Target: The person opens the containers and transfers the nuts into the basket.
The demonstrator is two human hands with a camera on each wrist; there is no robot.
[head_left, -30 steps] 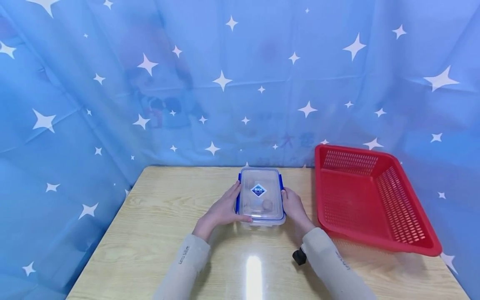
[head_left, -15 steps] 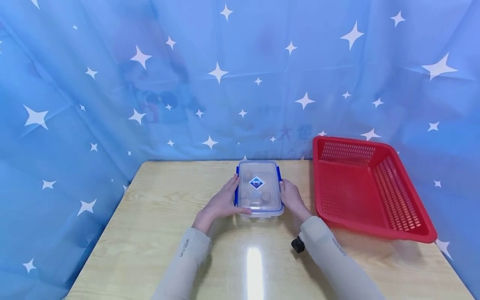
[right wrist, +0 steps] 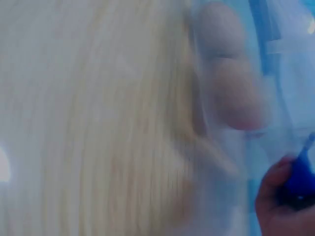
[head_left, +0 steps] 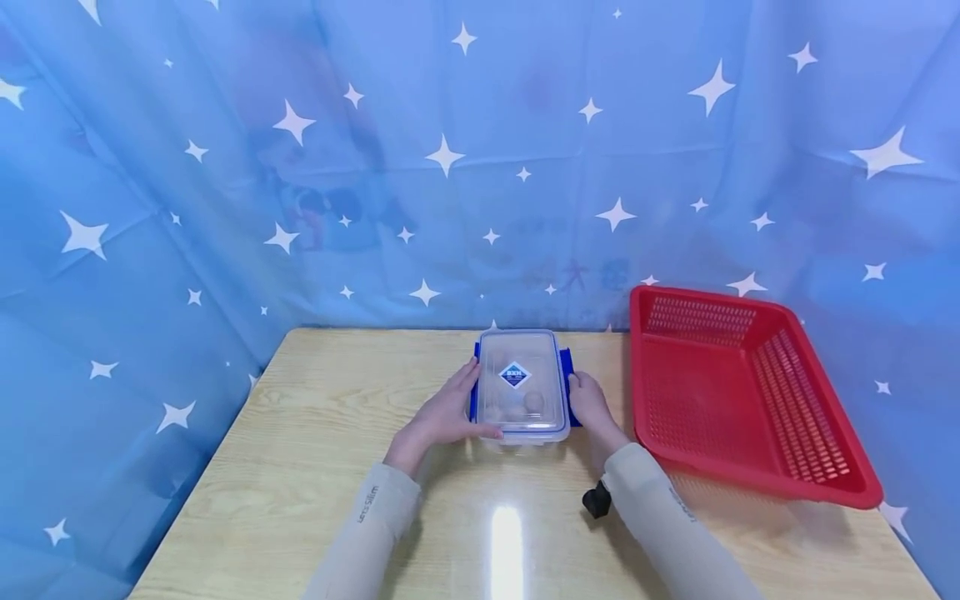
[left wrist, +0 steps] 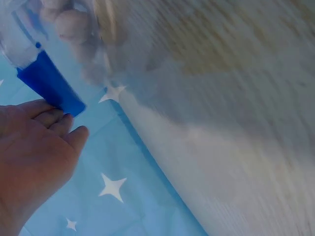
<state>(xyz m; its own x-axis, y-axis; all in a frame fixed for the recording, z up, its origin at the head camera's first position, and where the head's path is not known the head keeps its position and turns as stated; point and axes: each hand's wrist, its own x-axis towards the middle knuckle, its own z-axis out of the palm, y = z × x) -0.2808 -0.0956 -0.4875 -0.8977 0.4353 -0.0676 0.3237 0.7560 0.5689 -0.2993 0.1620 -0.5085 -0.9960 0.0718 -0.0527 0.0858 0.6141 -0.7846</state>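
Observation:
A clear lidded container (head_left: pixel 521 387) with blue clasps and a diamond label stands on the wooden table (head_left: pixel 315 467), with round brownish items (right wrist: pixel 231 88) inside. My left hand (head_left: pixel 442 417) lies against its left side. Its straight fingers (left wrist: pixel 54 120) touch the left blue clasp (left wrist: pixel 49 83), and the thumb rests on the lid's front corner. My right hand (head_left: pixel 592 408) is at the right side. Its fingertips (right wrist: pixel 275 201) curl on the right blue clasp (head_left: pixel 570 387), which flares outward from the lid. Both wrist views are blurred.
A red mesh basket (head_left: pixel 795 408) sits tilted at the table's right, close to my right forearm. A blue curtain with white stars (head_left: pixel 450 167) hangs behind and to both sides. A small black strap piece (head_left: pixel 597 502) shows under my right wrist.
The right blue clasp now stands out from the container's side where it lay flat before. Both hands stay at the container's sides. The head view shifted slightly.

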